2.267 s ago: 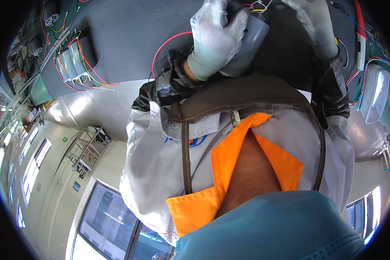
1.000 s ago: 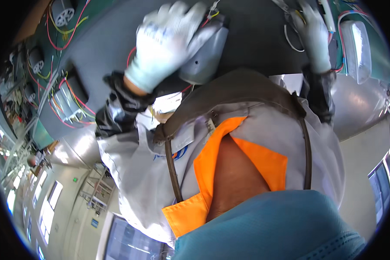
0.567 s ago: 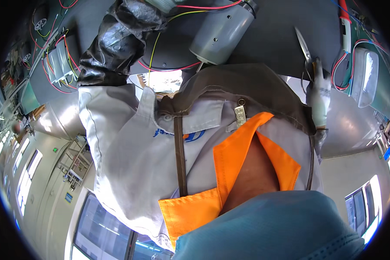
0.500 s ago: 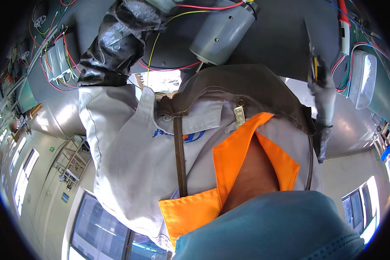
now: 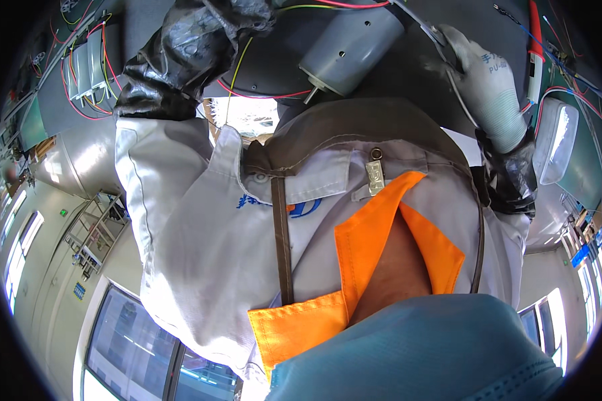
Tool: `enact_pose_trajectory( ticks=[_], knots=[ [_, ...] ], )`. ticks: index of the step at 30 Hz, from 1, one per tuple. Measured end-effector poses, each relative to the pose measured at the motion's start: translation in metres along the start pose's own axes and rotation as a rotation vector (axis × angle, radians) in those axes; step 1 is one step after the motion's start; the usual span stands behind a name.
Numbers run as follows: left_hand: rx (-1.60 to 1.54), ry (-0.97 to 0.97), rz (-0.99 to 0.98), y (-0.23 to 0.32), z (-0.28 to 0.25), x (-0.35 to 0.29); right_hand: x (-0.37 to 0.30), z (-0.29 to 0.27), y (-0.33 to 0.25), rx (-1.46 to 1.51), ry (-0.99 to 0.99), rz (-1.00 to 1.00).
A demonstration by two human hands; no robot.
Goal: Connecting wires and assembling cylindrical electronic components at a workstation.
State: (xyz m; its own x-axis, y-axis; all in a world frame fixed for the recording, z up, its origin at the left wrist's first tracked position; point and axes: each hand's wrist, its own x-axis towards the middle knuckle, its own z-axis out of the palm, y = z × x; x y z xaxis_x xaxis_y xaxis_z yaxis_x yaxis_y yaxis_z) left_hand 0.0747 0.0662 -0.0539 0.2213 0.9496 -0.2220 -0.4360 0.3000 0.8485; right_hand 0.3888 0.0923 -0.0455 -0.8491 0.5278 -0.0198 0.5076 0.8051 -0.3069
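My right hand (image 5: 478, 70), in a pale grey glove, is closed around a slim hand tool (image 5: 450, 52) with a dark grip and a long metal part that runs up past the top edge. Blur hides the tool's exact kind. Left of it, apart from the hand, lies a grey cylindrical motor (image 5: 354, 47) with its shaft pointing toward me. Red and yellow-green wires (image 5: 281, 95) run around the motor. My left forearm, in a shiny black oversleeve (image 5: 180, 67), reaches beyond the top edge, so that hand is out of sight.
At the left lie pale grey blocks with coloured wires (image 5: 87, 70). On the right, a red-and-white stick-like thing (image 5: 535, 50) lies above a clear-topped white case (image 5: 556, 144) with wires beside it. A brown apron (image 5: 374, 123) borders the dark work surface (image 5: 408, 87).
My right hand has come up and inward from the right side, bringing the tool toward the motor's upper right. The left hand's glove has slipped out past the top edge.
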Motion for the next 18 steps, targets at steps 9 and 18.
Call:
enact_pose_trajectory(
  ticks=[9, 18],
  knots=[
    [0.950, -0.306, 0.614, 0.036, -0.032, -0.112, -0.023, 0.010, 0.032, -0.300, 0.052, 0.367],
    [1.283, 0.374, 0.827, -0.102, 0.019, -0.064, 0.048, 0.074, -0.010, 1.520, -0.177, 0.630]
  ],
)
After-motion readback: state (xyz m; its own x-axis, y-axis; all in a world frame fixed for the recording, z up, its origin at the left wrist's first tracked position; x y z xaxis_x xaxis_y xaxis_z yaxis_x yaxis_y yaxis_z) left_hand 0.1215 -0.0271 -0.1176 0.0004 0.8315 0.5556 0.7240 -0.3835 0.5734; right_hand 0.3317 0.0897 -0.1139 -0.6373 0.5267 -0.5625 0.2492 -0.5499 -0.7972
